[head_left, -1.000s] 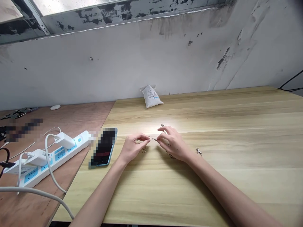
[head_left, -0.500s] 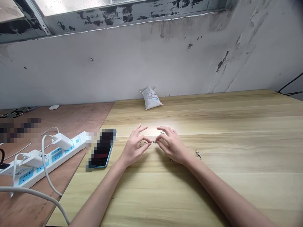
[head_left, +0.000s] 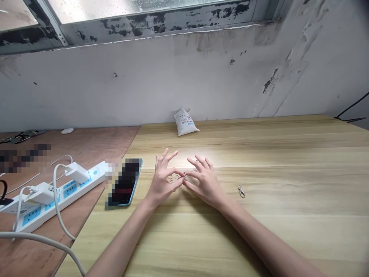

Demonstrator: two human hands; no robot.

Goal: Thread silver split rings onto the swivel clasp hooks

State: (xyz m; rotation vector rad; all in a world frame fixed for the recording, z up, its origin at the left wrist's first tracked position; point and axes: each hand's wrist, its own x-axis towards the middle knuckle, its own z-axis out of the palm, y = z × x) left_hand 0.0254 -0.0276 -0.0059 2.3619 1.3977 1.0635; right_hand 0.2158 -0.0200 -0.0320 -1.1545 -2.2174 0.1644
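Note:
My left hand (head_left: pixel 165 181) and my right hand (head_left: pixel 204 181) hover low over a light wooden table (head_left: pixel 230 238), fingers spread and fingertips nearly meeting. Several small metal rings (head_left: pixel 173 179) lie beneath my left fingers, partly hidden by them. Neither hand visibly holds anything. A small metal ring (head_left: pixel 197 161) seems to lie just beyond my right fingertips. Off to the right of that hand, a metal lobster clasp (head_left: pixel 241 191) rests alone on the wood.
A phone in a blue case (head_left: pixel 126 181) lies left of my hands, its screen pixelated. A white power strip (head_left: pixel 59 196) with chargers and cables sits on a lower plywood table (head_left: pixel 86 148). A white bag (head_left: pixel 185 122) stands against the wall.
Both hands have opened and drawn slightly apart. The small metal piece pinched between them earlier no longer shows there. The view has shifted slightly.

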